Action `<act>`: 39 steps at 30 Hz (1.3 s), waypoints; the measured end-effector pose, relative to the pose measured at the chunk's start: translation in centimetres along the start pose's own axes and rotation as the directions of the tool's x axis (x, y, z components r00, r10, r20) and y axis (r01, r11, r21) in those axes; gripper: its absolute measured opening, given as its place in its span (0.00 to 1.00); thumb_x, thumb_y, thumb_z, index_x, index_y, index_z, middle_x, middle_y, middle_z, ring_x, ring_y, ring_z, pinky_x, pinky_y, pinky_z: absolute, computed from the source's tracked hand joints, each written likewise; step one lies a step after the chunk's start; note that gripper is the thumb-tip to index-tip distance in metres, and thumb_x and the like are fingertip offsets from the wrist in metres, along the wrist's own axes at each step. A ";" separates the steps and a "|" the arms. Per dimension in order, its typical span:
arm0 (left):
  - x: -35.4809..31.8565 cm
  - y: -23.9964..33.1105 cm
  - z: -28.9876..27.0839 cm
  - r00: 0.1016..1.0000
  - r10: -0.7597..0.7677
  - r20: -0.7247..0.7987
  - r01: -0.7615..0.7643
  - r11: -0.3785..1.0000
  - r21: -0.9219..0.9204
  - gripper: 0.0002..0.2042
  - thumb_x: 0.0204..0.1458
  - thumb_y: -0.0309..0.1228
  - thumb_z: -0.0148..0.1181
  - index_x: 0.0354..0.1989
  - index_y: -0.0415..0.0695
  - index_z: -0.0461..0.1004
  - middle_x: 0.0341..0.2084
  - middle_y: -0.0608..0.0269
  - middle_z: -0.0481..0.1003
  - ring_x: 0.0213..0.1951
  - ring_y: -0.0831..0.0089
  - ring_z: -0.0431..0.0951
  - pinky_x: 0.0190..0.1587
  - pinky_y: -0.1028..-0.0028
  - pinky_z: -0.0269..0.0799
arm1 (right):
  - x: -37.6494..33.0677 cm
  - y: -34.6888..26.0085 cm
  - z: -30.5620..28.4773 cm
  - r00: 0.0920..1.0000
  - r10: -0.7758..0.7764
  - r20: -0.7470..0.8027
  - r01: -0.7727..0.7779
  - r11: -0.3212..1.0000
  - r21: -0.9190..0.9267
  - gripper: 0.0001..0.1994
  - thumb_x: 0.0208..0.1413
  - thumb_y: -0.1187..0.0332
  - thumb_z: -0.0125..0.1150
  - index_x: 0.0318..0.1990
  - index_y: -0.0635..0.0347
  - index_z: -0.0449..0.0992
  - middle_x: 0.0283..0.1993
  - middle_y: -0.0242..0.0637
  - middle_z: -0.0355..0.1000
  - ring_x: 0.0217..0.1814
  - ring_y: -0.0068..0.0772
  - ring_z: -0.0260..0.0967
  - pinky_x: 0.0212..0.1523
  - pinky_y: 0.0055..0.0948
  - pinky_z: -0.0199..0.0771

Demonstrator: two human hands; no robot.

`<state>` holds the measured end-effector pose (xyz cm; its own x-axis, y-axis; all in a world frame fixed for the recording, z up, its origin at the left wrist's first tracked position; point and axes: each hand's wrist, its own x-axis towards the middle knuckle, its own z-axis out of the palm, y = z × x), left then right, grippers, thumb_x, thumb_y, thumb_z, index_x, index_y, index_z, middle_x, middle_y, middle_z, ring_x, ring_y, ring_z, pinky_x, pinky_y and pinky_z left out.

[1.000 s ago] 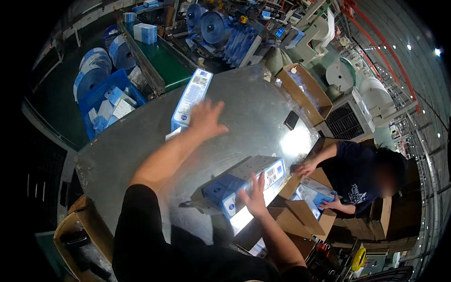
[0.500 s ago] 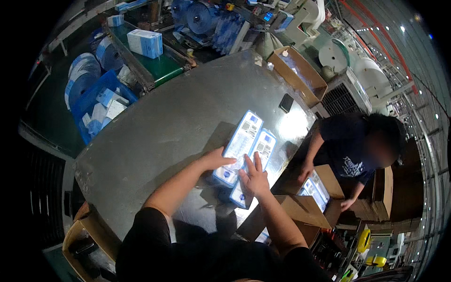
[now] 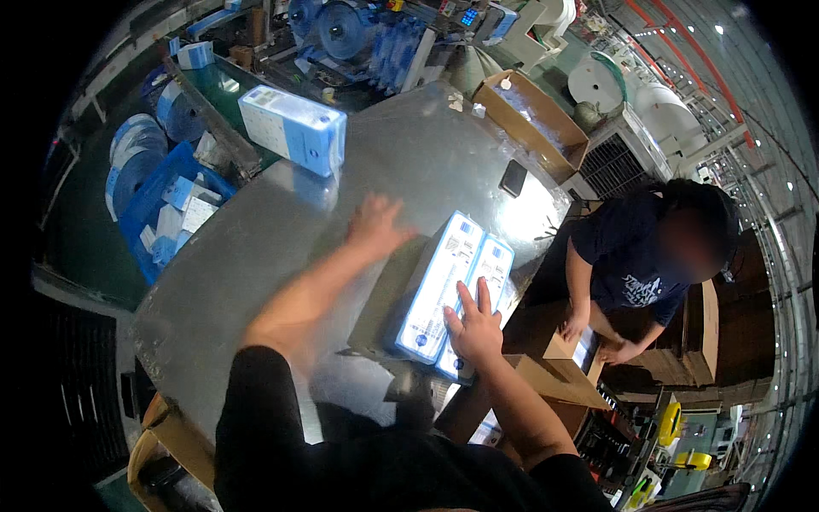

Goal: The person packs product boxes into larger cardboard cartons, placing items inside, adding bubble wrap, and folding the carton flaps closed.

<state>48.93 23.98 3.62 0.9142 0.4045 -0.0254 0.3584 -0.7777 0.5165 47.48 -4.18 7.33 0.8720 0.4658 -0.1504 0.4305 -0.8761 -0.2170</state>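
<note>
Two long packs in blue-and-white printed wrap lie side by side on the metal table in front of me, the left pack (image 3: 435, 294) against the right pack (image 3: 493, 264). My right hand (image 3: 476, 333) rests on the right pack with its fingers spread. Beyond the packs' left side, my left hand (image 3: 375, 226) is above the table, blurred, its thumb apart from the fingers and nothing seen in it. Further off, another blue-and-white pack (image 3: 294, 128) sits where the green conveyor meets the table.
A co-worker (image 3: 627, 256) at the right has both hands at an open carton (image 3: 576, 354). A phone (image 3: 514, 178) lies near the far right edge, beside a cardboard box (image 3: 546, 128). At the left stands a blue crate (image 3: 141, 230) of packs.
My left hand has left the left pack and moved away from me. The far pack has come off the conveyor toward the table. The co-worker's hands have closed in on the carton.
</note>
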 end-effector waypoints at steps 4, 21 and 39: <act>8.2 -2.8 -8.7 0.925 -0.144 -0.352 0.258 0.918 0.303 0.30 0.54 0.61 0.49 0.64 0.66 0.64 0.71 0.58 0.47 0.72 0.49 0.40 0.64 0.33 0.41 | 0.0 -0.3 -0.4 1.000 -0.028 -0.007 0.027 0.999 -0.047 0.29 0.57 0.44 0.51 0.66 0.35 0.60 0.75 0.40 0.42 0.56 0.68 0.62 0.56 0.52 0.68; -19.0 2.6 -1.6 0.858 0.481 0.180 -0.487 0.873 -0.016 0.18 0.46 0.51 0.63 0.36 0.49 0.80 0.63 0.58 0.59 0.69 0.56 0.50 0.56 0.49 0.65 | -7.8 3.4 1.0 0.911 -0.413 0.024 0.412 0.911 0.030 0.41 0.45 0.44 0.67 0.68 0.39 0.57 0.72 0.51 0.42 0.63 0.66 0.57 0.60 0.49 0.65; -32.7 4.3 -4.4 0.958 0.083 0.274 0.212 0.439 -0.873 0.37 0.39 0.38 0.72 0.60 0.42 0.66 0.54 0.49 0.72 0.56 0.59 0.71 0.59 0.57 0.65 | -11.0 11.1 -3.2 0.767 -0.559 0.315 -0.198 0.260 0.945 0.32 0.43 0.71 0.72 0.57 0.68 0.67 0.52 0.43 0.72 0.54 0.38 0.70 0.53 0.42 0.74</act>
<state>19.76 9.52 10.40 0.9574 0.1913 -0.2162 0.1857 0.1650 0.9686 43.40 -19.48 9.65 0.3553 0.8860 -0.2979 -0.2811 -0.2027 -0.9380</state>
